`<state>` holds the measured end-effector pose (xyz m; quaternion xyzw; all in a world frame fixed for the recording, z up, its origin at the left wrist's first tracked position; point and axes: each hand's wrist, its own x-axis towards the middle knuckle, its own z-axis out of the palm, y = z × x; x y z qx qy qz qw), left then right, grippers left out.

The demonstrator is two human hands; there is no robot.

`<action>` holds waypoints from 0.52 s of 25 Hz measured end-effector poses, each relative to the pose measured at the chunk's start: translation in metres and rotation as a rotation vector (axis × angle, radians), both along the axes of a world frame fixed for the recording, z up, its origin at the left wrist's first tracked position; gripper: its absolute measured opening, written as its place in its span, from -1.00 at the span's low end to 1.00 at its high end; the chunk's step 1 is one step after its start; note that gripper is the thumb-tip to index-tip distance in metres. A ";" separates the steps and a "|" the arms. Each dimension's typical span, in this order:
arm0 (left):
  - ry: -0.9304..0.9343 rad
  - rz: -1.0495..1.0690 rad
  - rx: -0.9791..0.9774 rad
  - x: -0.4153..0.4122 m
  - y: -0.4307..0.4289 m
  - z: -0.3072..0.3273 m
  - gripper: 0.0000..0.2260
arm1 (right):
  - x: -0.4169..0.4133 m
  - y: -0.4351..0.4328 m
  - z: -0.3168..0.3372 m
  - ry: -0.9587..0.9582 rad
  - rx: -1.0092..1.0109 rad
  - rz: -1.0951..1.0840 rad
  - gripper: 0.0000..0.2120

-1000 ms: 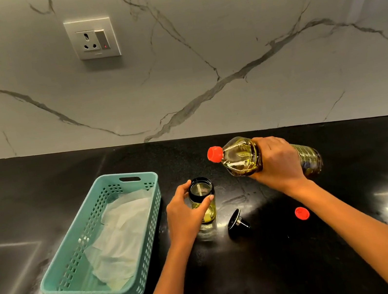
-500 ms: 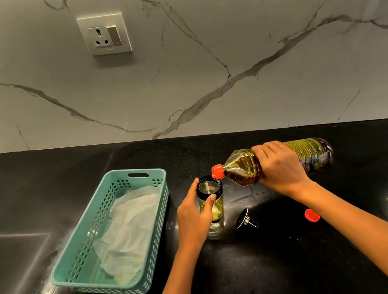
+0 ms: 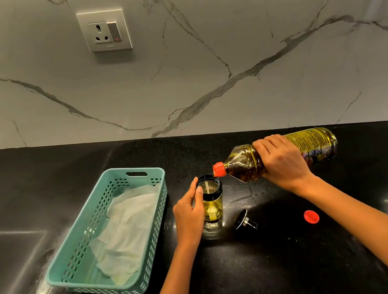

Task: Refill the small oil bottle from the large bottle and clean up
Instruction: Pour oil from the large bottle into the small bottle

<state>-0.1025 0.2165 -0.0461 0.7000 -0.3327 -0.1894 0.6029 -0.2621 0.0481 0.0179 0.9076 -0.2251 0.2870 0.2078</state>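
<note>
Roughly mid-pour: right hand gripped the large bottle tipped over the part-full small bottle at frame centre, left hand held that one; black lid and red cap lay off, recapping and wipe-down pending.

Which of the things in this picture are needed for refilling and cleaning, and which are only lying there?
In use: large bottle in right hand; small bottle in left hand; black stopper; red cap; white paper, probably for wiping.
Idle: teal basket around the paper; wall socket.
</note>
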 end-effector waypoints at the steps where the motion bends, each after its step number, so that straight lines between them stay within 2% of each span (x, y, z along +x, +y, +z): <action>1: -0.002 0.008 -0.008 0.000 0.000 -0.001 -0.70 | 0.000 0.000 0.000 0.001 -0.008 0.002 -0.53; 13: -0.038 0.031 -0.004 0.002 -0.003 -0.006 -0.72 | -0.002 -0.006 0.013 0.015 -0.091 0.009 -0.53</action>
